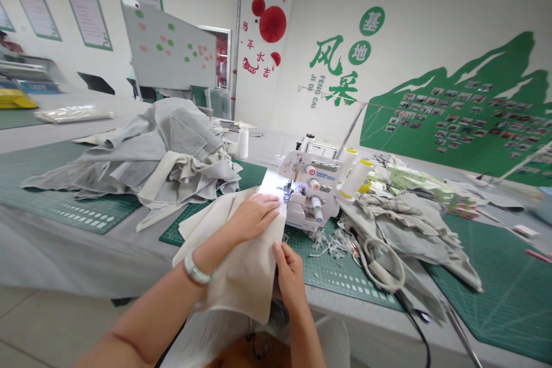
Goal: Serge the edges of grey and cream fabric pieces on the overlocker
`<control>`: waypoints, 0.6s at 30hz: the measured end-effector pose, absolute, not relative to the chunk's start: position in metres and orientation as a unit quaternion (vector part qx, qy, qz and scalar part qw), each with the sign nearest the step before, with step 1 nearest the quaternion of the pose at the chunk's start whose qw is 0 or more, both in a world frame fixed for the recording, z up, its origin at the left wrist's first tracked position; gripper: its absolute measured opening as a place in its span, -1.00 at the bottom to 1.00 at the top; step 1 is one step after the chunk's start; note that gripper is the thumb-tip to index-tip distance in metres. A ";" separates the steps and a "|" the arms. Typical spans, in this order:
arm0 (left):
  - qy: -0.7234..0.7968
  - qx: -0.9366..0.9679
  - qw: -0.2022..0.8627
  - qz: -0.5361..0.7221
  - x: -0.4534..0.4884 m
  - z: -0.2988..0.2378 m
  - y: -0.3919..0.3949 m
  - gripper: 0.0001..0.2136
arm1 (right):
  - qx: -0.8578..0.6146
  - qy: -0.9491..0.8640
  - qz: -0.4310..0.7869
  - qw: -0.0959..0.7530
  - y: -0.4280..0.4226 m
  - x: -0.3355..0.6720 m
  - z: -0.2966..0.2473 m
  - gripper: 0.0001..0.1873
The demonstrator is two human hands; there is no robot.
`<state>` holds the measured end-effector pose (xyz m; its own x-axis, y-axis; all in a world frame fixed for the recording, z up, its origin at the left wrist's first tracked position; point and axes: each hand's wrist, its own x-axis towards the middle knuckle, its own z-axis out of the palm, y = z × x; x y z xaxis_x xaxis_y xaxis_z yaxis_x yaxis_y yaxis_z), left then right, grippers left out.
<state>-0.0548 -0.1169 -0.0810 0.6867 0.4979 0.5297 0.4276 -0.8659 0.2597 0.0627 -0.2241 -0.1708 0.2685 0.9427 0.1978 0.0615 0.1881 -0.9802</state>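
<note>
A white overlock sewing machine (308,184) with its lamp lit stands on the table. Cream fabric (241,276) runs from its presser foot (286,190) down over the table's front edge. My left hand (254,215) lies flat on the fabric just left of the foot, fingers stretched toward the machine. A pale bangle circles that wrist. Lower down, my right hand (290,270) pinches the fabric's right edge between thumb and fingers. Cut trimmings (334,241) lie on the mat below the machine.
Grey and cream cloth is heaped (172,132) to the left, near a white thread cone (242,144). Yellow-topped thread cones (357,178) stand behind the machine. To the right are more grey cloth (409,230), scissors (356,254) and green cutting mats (495,282).
</note>
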 end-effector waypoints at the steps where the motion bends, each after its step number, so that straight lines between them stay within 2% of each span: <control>1: 0.252 0.916 0.059 0.306 -0.055 -0.081 -0.116 -0.70 | -0.522 -0.482 0.367 0.600 -0.224 0.063 -0.171 -0.57; 18: 0.218 0.921 0.053 0.317 -0.053 -0.081 -0.106 -0.72 | -0.519 -0.469 0.378 0.606 -0.225 0.062 -0.170 -0.57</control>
